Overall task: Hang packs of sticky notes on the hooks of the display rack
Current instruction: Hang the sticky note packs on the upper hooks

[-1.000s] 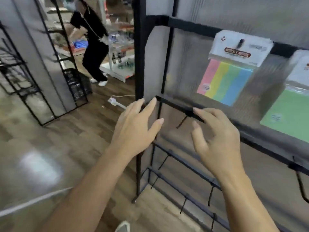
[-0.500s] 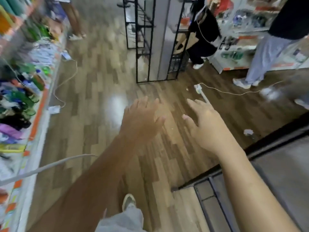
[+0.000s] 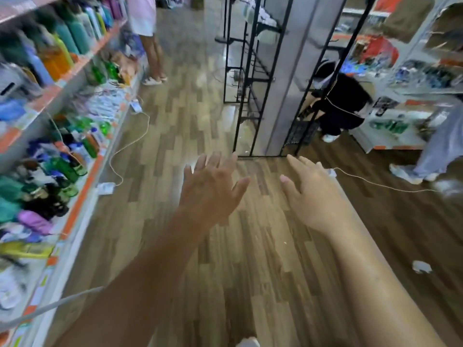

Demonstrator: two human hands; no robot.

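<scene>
— The rack's gone from view. Where are you?

— I've turned away from it. A second ago both my hands were up at its black bars, with two packs hanging on hooks to the right. Now I'm looking down an aisle: wood floor [image 3: 263, 284] below, a shelf [image 3: 82, 194] of bottles and soft goods along the left, and a far rack [image 3: 288, 96] past my fingertips.

— Holding anything?

— Nothing. My left hand [image 3: 213, 186] is spread wide over the floor, fingers straight, back toward me. My right hand [image 3: 315, 194] is beside it but apart, also wide and empty, thumb out toward the left one.

— And the packs?

— None in view. The hung ones went out of frame with the rack. I see no loose stock on the floor. The shelf is blurred, so I can't rule it out there.

— So what does the turn mean?

— My guess is that the last pack is hung and I'm off to fetch more. With both hands free, the next job is finding the supply, not hooking.

— Anything in the way?

— A white cable [image 3: 130, 144] loops across the floor near the shelf, and a second cable [image 3: 375, 184] runs off to the right past my right hand. A person in black [image 3: 345, 103] is bending down behind the far rack. I'd watch the cables when stepping.
</scene>
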